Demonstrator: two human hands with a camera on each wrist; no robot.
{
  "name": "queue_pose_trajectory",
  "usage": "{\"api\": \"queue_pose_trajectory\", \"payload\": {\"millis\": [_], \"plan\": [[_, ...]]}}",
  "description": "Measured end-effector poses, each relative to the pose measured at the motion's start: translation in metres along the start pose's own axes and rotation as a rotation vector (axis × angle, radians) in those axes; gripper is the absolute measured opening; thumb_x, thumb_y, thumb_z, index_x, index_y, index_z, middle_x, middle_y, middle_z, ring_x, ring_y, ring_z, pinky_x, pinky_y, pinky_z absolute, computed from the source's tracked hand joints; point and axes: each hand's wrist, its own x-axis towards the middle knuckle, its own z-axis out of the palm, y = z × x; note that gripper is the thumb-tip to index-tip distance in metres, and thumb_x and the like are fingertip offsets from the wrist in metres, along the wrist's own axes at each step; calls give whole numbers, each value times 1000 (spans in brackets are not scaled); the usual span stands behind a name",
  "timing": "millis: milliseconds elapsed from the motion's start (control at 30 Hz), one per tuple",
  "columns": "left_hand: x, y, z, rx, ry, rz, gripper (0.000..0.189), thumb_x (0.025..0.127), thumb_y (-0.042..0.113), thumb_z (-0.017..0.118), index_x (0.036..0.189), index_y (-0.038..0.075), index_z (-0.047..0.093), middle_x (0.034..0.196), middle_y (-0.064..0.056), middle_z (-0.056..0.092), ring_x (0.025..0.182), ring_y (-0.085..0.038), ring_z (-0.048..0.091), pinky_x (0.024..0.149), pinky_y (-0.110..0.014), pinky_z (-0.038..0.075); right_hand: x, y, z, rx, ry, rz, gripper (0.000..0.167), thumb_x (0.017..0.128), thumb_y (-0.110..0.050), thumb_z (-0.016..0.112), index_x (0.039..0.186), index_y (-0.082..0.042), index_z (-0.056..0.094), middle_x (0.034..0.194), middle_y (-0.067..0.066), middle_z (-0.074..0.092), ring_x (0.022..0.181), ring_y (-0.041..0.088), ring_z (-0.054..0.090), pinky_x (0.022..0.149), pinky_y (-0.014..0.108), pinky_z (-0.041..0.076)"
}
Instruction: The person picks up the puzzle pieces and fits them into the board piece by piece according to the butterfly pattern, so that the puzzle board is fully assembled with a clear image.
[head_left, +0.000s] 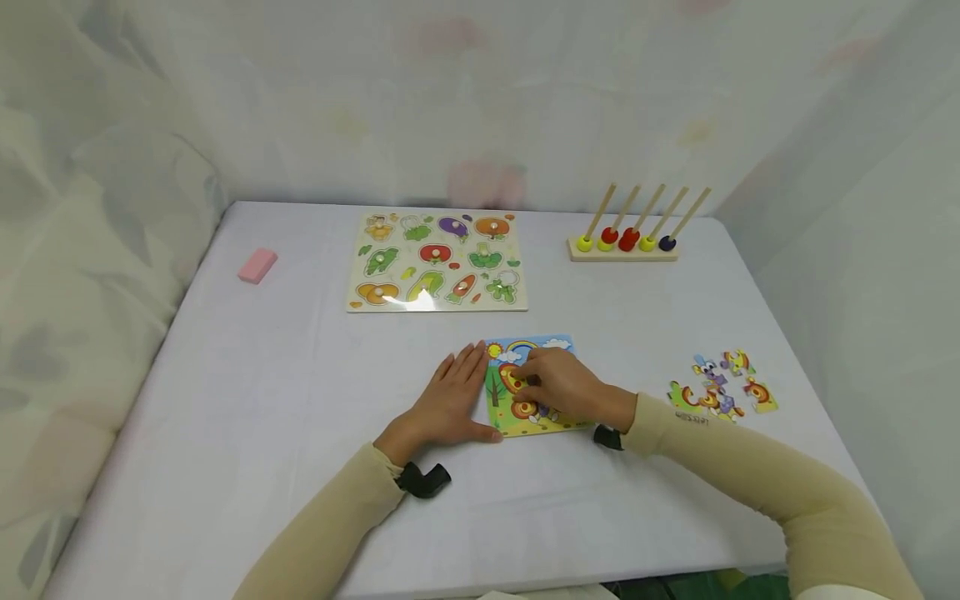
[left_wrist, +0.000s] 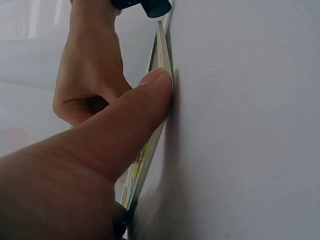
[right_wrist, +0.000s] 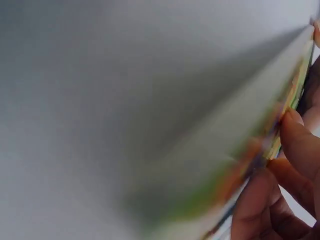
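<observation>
A colourful jigsaw board (head_left: 536, 427) with a sun, a rainbow and a tree lies flat on the white table. My left hand (head_left: 452, 404) rests at its left side with straight fingers, the thumb against the lower left corner. In the left wrist view, the left thumb (left_wrist: 135, 112) touches the board's edge. My right hand (head_left: 562, 383) is over the middle of the board and pinches a jigsaw piece (head_left: 510, 379) between thumb and fingers. The right wrist view shows the right fingertips (right_wrist: 292, 120) at the picture surface; the hand hides part of the picture.
Several loose jigsaw pieces (head_left: 723, 385) lie to the right, beyond the right forearm. Behind the jigsaw is a vegetable peg puzzle (head_left: 437, 279). A bead-and-rod counting stand (head_left: 622, 256) stands at the back right. A pink block (head_left: 258, 266) lies at the back left.
</observation>
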Motion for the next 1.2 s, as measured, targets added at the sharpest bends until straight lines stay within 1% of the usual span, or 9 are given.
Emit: {"api": "queue_pose_trajectory", "payload": {"millis": [200, 300, 400, 500, 633, 700, 900, 1033, 1200], "plan": [[-1, 0, 1, -4, 4, 3, 122, 71, 69, 70, 154, 3, 9, 163, -9, 1, 151, -25, 1, 121, -49, 6, 5, 2, -8, -68, -69, -5, 42, 82, -42, 74, 112, -14, 73, 84, -8, 65, 66, 2, 50, 59, 20, 43], [-1, -1, 3, -5, -3, -1, 123, 70, 69, 70, 154, 3, 9, 163, -9, 0, 151, -26, 0, 121, -48, 5, 2, 9, -22, -89, -79, 18, 41, 85, -43, 70, 114, -13, 72, 87, -7, 66, 69, 3, 51, 63, 22, 44], [0, -2, 5, -9, -7, -8, 124, 70, 69, 70, 154, 4, 7, 163, -9, -1, 151, -25, -1, 121, -48, 4, -6, 24, -47, -108, -40, 99, 36, 90, -36, 67, 115, -11, 71, 90, -2, 67, 71, 8, 55, 66, 26, 47], [1, -2, 6, -10, -7, -14, 125, 69, 69, 70, 154, 5, 6, 163, -7, -2, 151, -24, -2, 121, -47, 3, -22, 46, -74, -124, -26, 225, 35, 91, -30, 66, 117, -7, 69, 97, 7, 69, 81, 19, 62, 73, 35, 52], [3, -2, 5, -28, 0, -14, 125, 69, 69, 71, 154, 5, 7, 163, -8, -2, 151, -24, -3, 121, -48, 2, -53, 88, -102, -182, -108, 384, 40, 92, -31, 63, 118, 0, 66, 109, 19, 68, 99, 33, 63, 84, 48, 52], [3, -2, 4, -29, 5, -10, 125, 69, 70, 71, 154, 4, 8, 163, -9, -1, 151, -25, -2, 121, -49, 3, -69, 111, -110, -208, -152, 443, 42, 92, -31, 62, 116, 3, 65, 110, 22, 67, 99, 36, 63, 85, 50, 51], [-1, -6, 3, -23, 2, -25, 125, 69, 68, 71, 154, 3, 8, 163, -10, -1, 151, -26, -2, 120, -50, 4, -107, 153, -114, -160, -220, 573, 48, 89, -35, 66, 111, 7, 63, 108, 26, 65, 91, 36, 62, 78, 49, 51], [-2, -6, 3, -37, 7, -19, 124, 69, 67, 72, 154, 2, 8, 163, -10, -1, 151, -27, -2, 120, -51, 3, -123, 164, -107, -102, -230, 627, 49, 85, -36, 71, 107, 6, 60, 97, 21, 64, 80, 30, 59, 68, 41, 50], [3, -3, 3, -46, 4, 2, 124, 70, 67, 71, 154, 2, 7, 163, -11, -2, 151, -27, -3, 120, -51, 3, -135, 167, -99, -95, -185, 669, 47, 82, -30, 75, 102, 7, 56, 88, 17, 62, 73, 26, 55, 62, 36, 46]]}}
